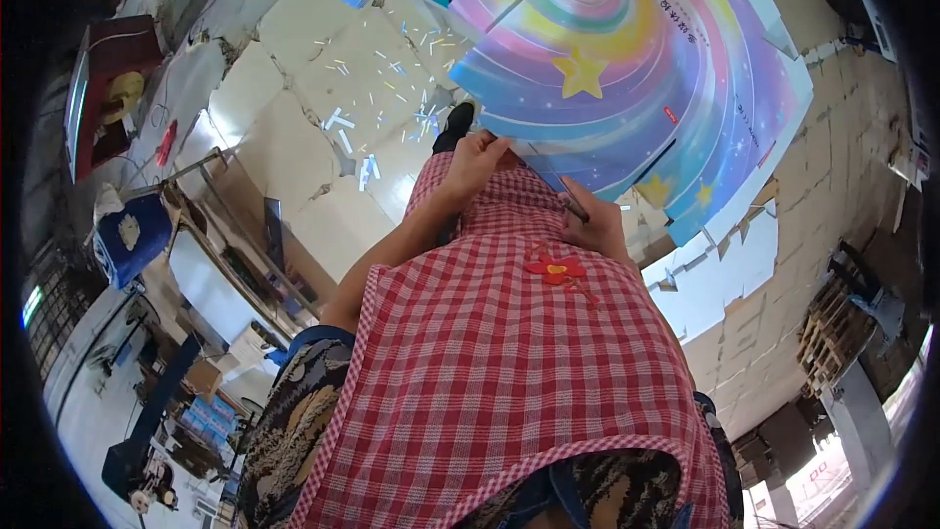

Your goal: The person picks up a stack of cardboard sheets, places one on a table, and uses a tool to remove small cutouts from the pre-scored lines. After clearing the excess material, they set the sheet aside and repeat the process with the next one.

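Below the poster (627, 49), apron (509, 353) partly hides hands: left (477, 159), right (592, 225).

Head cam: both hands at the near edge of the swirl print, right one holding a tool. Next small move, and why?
Probably draw the dark tool in the right hand a little farther along the near edge of the colourful swirl sheet. The left hand presses that edge flat, and thin offcuts litter the floor, suggesting trimming. Whether the tip touches the sheet cannot be told.

Worn, cracked pale floor (294, 78) w/ paper scraps; cluttered metal shelving (230, 255) at left, possibly wooden pallets (832, 333) at right.
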A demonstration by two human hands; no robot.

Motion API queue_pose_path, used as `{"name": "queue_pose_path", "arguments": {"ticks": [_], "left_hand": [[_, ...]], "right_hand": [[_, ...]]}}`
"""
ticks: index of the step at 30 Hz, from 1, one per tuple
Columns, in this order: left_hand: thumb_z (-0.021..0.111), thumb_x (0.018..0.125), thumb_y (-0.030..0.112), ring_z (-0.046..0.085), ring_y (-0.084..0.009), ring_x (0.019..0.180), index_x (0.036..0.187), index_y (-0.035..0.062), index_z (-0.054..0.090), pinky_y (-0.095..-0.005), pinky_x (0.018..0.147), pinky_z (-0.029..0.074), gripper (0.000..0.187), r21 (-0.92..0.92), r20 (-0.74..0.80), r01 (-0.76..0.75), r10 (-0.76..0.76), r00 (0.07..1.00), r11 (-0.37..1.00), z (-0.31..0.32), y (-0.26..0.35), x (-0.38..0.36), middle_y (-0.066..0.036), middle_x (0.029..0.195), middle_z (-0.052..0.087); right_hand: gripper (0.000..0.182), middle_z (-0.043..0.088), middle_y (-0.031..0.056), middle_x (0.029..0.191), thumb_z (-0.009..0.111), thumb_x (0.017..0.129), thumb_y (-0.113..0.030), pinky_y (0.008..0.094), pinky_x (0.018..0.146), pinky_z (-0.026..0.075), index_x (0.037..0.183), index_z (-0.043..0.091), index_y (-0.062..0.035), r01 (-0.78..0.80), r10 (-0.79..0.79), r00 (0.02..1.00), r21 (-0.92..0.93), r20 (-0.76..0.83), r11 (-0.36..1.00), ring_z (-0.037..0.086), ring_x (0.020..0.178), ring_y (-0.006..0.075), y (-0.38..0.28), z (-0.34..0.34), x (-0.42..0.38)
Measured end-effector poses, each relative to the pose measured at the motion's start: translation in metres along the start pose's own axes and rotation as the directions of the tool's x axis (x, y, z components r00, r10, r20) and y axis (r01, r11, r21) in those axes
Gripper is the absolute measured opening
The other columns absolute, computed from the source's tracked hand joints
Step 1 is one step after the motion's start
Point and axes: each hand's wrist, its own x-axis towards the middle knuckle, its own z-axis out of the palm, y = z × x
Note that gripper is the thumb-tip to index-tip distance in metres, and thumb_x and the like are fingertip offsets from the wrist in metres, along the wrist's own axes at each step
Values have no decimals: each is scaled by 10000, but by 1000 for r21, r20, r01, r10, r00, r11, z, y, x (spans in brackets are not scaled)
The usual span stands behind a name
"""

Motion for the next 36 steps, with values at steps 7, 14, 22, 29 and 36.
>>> {"name": "queue_pose_path", "arguments": {"ticks": [7,14,22,29,36], "left_hand": [[463,846,173,490,-85,753,961,-60,523,-220,682,409,267,73,-8,-41,41,999,996,0,2,-1,-45,865,556],[469,845,169,482,-75,748,954,-59,527,-208,672,406,260,124,-17,-65,68,998,990,2,7,-3,-32,853,552],[476,834,142,502,-86,745,942,-56,529,-209,673,419,231,53,-29,-99,101,994,994,-4,-21,11,-37,852,561],[509,790,125,453,-60,571,787,-44,551,-201,488,361,174,-44,-133,-82,76,988,996,2,-33,23,-11,669,534],[523,780,125,508,-110,644,865,-21,530,-227,550,410,170,284,-117,-57,94,989,957,5,-3,3,-45,744,553]], "right_hand": [[606,552,163,1007,594,607,9,327,691,476,1175,391,-51,25,-25,1000,-52,9,998,568,882,260,3,5,-3],[612,549,168,999,590,592,24,329,697,470,1167,395,-51,9,-8,1000,38,-14,999,560,883,279,7,8,-4],[344,547,234,768,500,675,-37,358,595,447,1018,529,-43,-153,157,988,-182,5,971,545,714,370,-40,-4,28],[166,533,250,715,481,661,-87,441,615,430,775,554,10,-155,162,987,-279,4,948,528,693,393,-35,6,49],[141,523,248,705,479,658,-104,452,611,419,745,529,-4,-187,203,979,-377,3,907,518,717,392,-15,35,55]]}}
